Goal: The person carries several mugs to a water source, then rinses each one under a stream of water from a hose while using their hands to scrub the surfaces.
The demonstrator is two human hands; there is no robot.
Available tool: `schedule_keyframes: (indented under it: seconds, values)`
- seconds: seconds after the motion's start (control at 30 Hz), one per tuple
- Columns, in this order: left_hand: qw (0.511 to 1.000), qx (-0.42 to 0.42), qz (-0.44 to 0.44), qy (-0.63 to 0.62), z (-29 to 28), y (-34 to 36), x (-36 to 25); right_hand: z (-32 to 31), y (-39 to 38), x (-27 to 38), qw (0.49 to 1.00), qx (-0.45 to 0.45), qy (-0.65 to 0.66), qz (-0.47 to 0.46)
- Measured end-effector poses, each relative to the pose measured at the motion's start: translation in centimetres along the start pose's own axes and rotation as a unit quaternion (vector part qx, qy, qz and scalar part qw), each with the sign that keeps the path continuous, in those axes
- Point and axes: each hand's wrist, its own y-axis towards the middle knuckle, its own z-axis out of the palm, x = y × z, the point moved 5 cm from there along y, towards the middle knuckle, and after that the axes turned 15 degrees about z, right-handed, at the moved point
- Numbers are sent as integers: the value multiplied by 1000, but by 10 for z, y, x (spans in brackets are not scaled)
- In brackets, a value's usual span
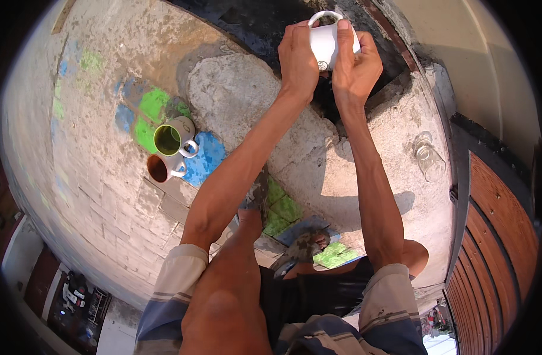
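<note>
Both my arms reach forward to a white mug (324,45) held over a dark gutter. My left hand (298,63) wraps its left side. My right hand (357,70) grips the right side, with the thumb laid along the mug's wall. The mug's handle points away from me, and a small dark mark shows near its near end. On the ground to the left stand two more mugs, close together: one with a green inside (168,139) and a smaller-looking one with a brown inside (158,168). Their handles point right.
A clear glass (429,158) rests on the concrete at right. The gutter (247,21) holds dark, wet-looking material, bordered by a rough concrete slab (229,89). Paving (123,219) has green and blue paint patches. A wooden slatted gate (495,236) and a pale wall (489,53) bound the right side.
</note>
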Motion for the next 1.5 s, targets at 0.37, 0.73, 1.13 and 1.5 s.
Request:
schedule_keyframes:
  seconds: [0.37, 0.73, 1.13, 1.5]
  values:
    - [946, 129, -296, -34, -43, 18, 16, 11, 31, -49, 973, 148, -116, 137]
    - [956, 43, -251, -146, -68, 58, 92, -40, -32, -56, 934, 124, -286, 173]
    - [927, 144, -299, -177, -25, 48, 111, -56, -57, 16, 964, 137, -224, 47]
    - [924, 239, -287, -86, -21, 44, 82, -79, -51, 31, 954, 167, -201, 147]
